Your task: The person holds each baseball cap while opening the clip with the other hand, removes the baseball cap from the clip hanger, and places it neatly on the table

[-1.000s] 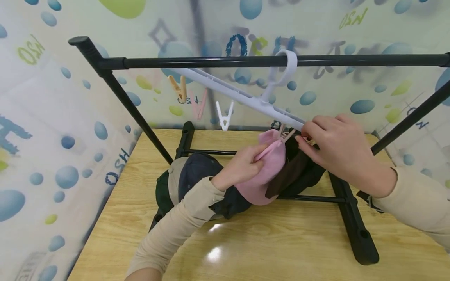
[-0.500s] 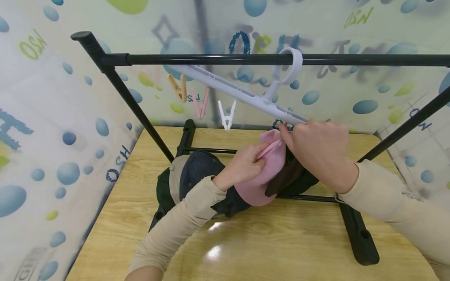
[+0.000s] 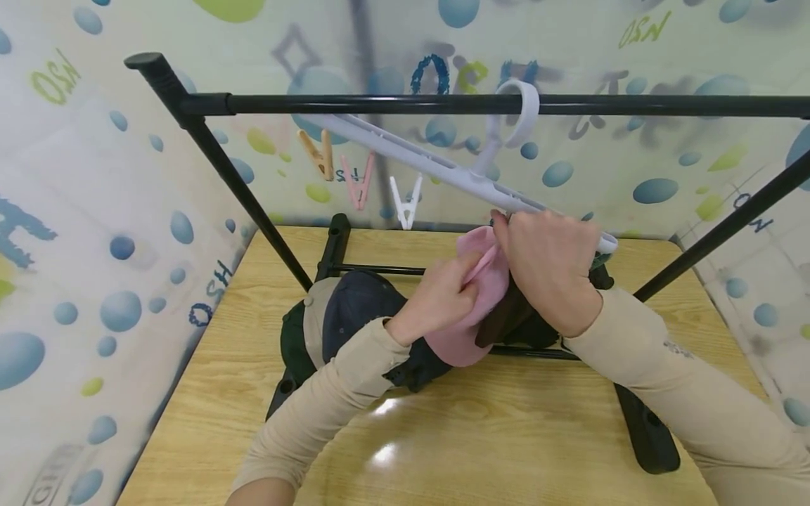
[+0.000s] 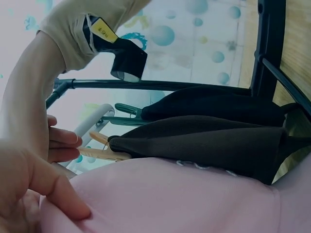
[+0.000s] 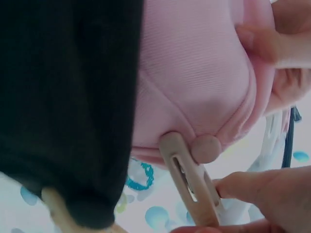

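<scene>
My left hand (image 3: 439, 299) pinches the edge of a pink cap (image 3: 460, 343) between thumb and fingers. The cap hangs below a pale lavender hanger (image 3: 443, 171). Close beside it, my right hand (image 3: 553, 260) is up against the hanger's lower right part. In the right wrist view, its fingers pinch a beige clothespin (image 5: 170, 148) whose tip is on the pink cap near its button. A dark brown cap (image 4: 209, 141) hangs from a tan clothespin (image 4: 109, 155), and a black cap (image 4: 204, 108) from a green clothespin (image 4: 124, 120). The right hand hides part of these in the head view.
The hanger hooks over a black rack bar (image 3: 380, 105). Tan (image 3: 319, 158), pink (image 3: 358, 184) and white (image 3: 406, 202) clothespins hang on its left half. Navy (image 3: 361, 302), beige (image 3: 318, 316) and dark green (image 3: 295, 337) caps lie on the wooden table (image 3: 493, 436).
My right hand has moved left, from the hanger's right end to beside the pink cap, and now covers the clothespin there. The left hand keeps its hold on the cap.
</scene>
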`<action>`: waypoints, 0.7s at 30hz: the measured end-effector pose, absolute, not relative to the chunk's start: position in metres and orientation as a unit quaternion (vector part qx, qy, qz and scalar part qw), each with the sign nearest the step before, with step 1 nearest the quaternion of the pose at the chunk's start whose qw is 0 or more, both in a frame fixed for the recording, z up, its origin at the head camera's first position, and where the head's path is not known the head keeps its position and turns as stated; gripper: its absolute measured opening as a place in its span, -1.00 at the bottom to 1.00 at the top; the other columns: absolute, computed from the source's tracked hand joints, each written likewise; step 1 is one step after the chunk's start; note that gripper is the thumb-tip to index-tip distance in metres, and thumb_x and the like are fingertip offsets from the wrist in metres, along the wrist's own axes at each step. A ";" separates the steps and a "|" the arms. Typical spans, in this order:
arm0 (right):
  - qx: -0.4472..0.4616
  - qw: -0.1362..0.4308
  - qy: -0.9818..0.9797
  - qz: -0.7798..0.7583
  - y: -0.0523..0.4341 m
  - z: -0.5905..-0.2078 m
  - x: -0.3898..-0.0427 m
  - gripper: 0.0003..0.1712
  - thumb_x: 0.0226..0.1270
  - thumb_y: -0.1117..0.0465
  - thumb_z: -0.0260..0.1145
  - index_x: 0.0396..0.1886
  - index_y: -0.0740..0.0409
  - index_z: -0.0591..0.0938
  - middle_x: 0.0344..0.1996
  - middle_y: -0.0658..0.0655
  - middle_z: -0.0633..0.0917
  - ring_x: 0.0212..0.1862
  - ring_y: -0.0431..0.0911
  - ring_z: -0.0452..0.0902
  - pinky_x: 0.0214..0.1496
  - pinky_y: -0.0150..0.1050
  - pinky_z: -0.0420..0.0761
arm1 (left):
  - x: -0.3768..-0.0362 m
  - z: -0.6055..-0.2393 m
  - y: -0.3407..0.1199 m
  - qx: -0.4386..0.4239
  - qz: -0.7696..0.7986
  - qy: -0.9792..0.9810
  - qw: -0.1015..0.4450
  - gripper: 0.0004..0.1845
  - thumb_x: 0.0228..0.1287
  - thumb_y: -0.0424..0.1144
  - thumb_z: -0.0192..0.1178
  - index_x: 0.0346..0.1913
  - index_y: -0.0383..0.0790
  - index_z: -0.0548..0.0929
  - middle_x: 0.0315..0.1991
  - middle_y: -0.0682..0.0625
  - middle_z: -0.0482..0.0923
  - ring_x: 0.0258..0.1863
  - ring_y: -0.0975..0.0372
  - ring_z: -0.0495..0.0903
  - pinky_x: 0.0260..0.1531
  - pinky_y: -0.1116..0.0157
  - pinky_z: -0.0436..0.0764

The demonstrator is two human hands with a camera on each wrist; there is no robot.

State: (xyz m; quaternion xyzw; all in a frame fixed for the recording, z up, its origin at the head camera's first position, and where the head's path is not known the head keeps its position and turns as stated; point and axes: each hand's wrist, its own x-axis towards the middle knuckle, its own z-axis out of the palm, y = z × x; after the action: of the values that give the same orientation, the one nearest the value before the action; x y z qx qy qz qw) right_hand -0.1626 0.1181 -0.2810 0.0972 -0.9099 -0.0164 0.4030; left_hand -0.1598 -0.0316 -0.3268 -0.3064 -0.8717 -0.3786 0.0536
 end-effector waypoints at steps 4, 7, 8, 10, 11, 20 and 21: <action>0.051 0.381 -0.923 -0.008 0.116 -0.278 -0.163 -0.26 0.37 -0.04 0.22 -0.94 0.20 0.22 -0.87 0.08 0.14 -0.84 -0.01 0.08 -0.73 -0.25 -0.05 | -0.160 -0.326 -0.030 -0.305 -0.379 -0.872 0.049 -0.87 0.11 -0.57 0.06 -0.37 -0.28 0.46 -0.65 0.07 0.15 -0.63 0.22 0.24 -0.60 0.37 0.18; 0.025 0.356 -0.934 0.014 0.115 -0.273 -0.163 -0.29 0.31 -0.03 0.27 -0.93 0.19 0.25 -0.86 0.08 0.17 -0.83 0.05 0.17 -0.71 -0.24 -0.03 | -0.160 -0.326 -0.029 -0.306 -0.380 -0.872 0.047 -0.87 0.11 -0.57 0.05 -0.38 -0.28 0.44 -0.64 0.07 0.14 -0.64 0.22 0.22 -0.60 0.38 0.17; 0.018 0.348 -0.937 0.023 0.114 -0.271 -0.164 -0.31 0.28 -0.03 0.28 -0.92 0.19 0.26 -0.86 0.09 0.17 -0.82 0.07 0.19 -0.70 -0.23 -0.03 | -0.159 -0.326 -0.029 -0.306 -0.379 -0.872 0.049 -0.86 0.11 -0.57 0.06 -0.39 -0.28 0.43 -0.65 0.07 0.13 -0.65 0.23 0.21 -0.61 0.38 0.16; 0.005 0.332 -0.942 0.038 0.113 -0.268 -0.164 -0.33 0.24 -0.04 0.31 -0.91 0.19 0.28 -0.84 0.09 0.18 -0.80 0.08 0.20 -0.69 -0.23 -0.03 | -0.159 -0.326 -0.029 -0.308 -0.376 -0.872 0.058 -0.86 0.11 -0.57 0.05 -0.42 -0.28 0.40 -0.66 0.08 0.11 -0.67 0.24 0.19 -0.63 0.38 0.14; -0.002 0.326 -0.944 0.043 0.113 -0.268 -0.164 -0.33 0.23 -0.05 0.31 -0.90 0.19 0.29 -0.83 0.09 0.18 -0.79 0.07 0.20 -0.69 -0.23 -0.02 | -0.158 -0.326 -0.029 -0.309 -0.374 -0.872 0.064 -0.85 0.11 -0.57 0.05 -0.42 -0.28 0.39 -0.66 0.08 0.10 -0.67 0.24 0.18 -0.64 0.39 0.13; -0.065 0.306 -0.946 0.086 0.107 -0.266 -0.163 -0.37 0.22 -0.07 0.27 -0.87 0.19 0.31 -0.79 0.07 0.15 -0.74 0.00 0.10 -0.68 -0.23 -0.03 | -0.157 -0.328 -0.028 -0.309 -0.366 -0.875 0.077 -0.82 0.09 -0.58 0.06 -0.45 -0.26 0.35 -0.68 0.09 0.07 -0.71 0.26 0.16 -0.66 0.40 0.11; -0.069 0.301 -0.946 0.094 0.107 -0.267 -0.163 -0.38 0.22 -0.06 0.26 -0.87 0.19 0.31 -0.79 0.06 0.15 -0.74 -0.01 0.09 -0.68 -0.23 -0.03 | -0.157 -0.328 -0.028 -0.308 -0.366 -0.875 0.074 -0.82 0.09 -0.58 0.06 -0.44 -0.26 0.35 -0.68 0.09 0.07 -0.71 0.26 0.16 -0.66 0.40 0.11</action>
State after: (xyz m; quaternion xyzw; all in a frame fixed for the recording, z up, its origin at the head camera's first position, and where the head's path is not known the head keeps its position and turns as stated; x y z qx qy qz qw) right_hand -0.1631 0.1066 -0.2666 -0.0691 -0.9465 0.0942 0.3009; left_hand -0.1569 -0.0284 -0.3276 -0.3082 -0.8749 -0.3661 0.0745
